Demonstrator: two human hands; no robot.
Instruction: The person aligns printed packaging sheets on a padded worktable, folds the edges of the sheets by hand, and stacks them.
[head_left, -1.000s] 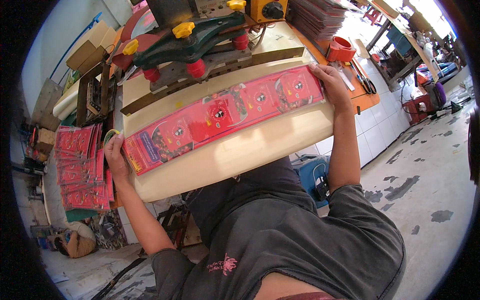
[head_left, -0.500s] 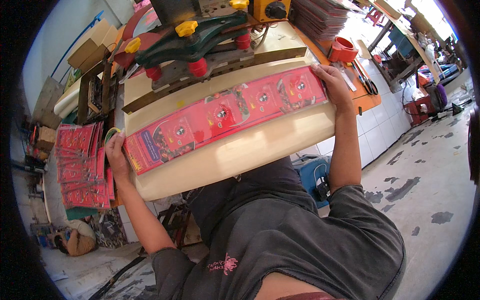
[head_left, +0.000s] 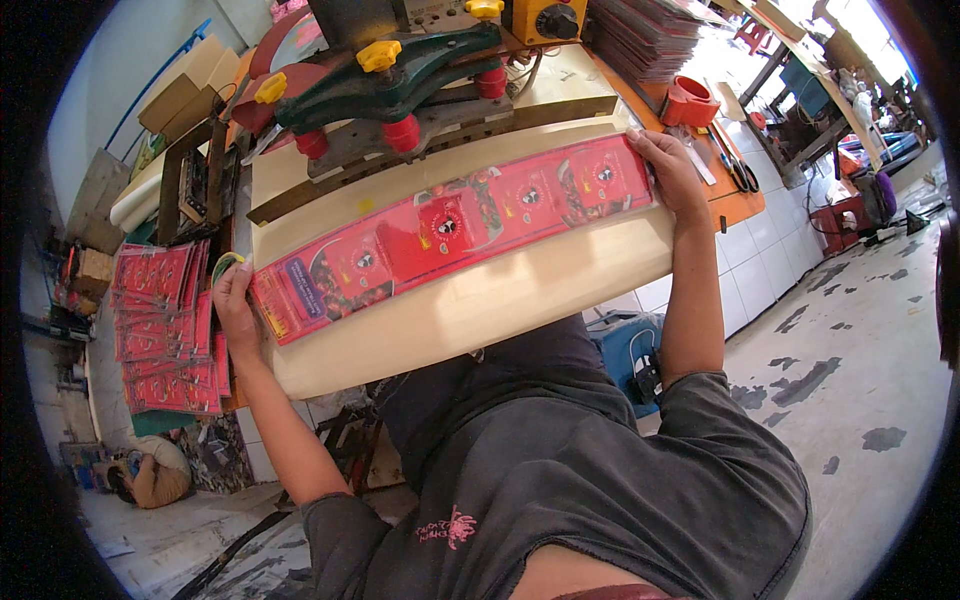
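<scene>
A long red printed strip with a glossy clear plastic surface (head_left: 440, 235) stretches across the cream-coloured work surface (head_left: 480, 318), slanting up to the right. My left hand (head_left: 235, 305) pinches its left end, next to a purple and yellow printed panel. At the far right end, the fingers and thumb of my right hand (head_left: 672, 172) are closed on the upper corner. Just beyond the strip's far edge runs the long metal bar (head_left: 430, 155) of a press machine. Above that bar sits a dark green clamp frame (head_left: 390, 92) with yellow knobs and red cylindrical fittings.
Several red printed pieces (head_left: 165, 330) are stacked at the left. On the orange tabletop (head_left: 738, 207) at the right are a red tape dispenser (head_left: 688, 102) and scissors (head_left: 740, 170). A tall stack of sheets (head_left: 645, 38) stands behind. A person (head_left: 155, 475) crouches at the lower left.
</scene>
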